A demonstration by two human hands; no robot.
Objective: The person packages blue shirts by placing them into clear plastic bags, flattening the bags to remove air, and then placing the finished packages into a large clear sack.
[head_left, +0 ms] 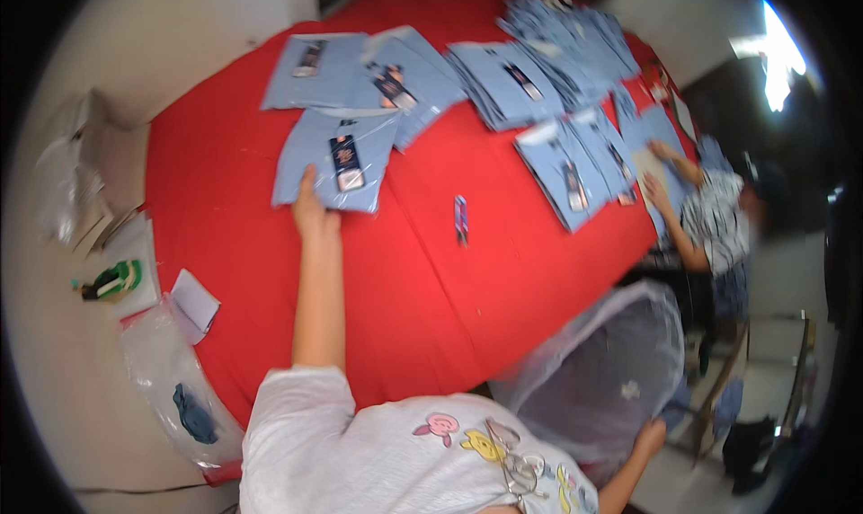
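Note:
My left hand (315, 210) reaches out over the red table and grips the near edge of a folded light-blue garment in a clear bag (310, 155). A dark hang tag (345, 159) shows through the plastic. The garment lies just in front of two more bagged blue garments (387, 78), overlapping them a little. Low on the right, my right hand (649, 439) is closed at the rim of a large translucent plastic bag (589, 370), whose wide mouth hangs beside the table. The fingertips of that hand are partly hidden.
Stacks of tagged blue garments (508, 83) cover the far right. A co-worker (715, 213) handles a garment at the right edge. Small snips (461, 219) lie mid-table. At left are a white notepad (193, 305), a green tape dispenser (115, 280) and clear plastic (148, 348).

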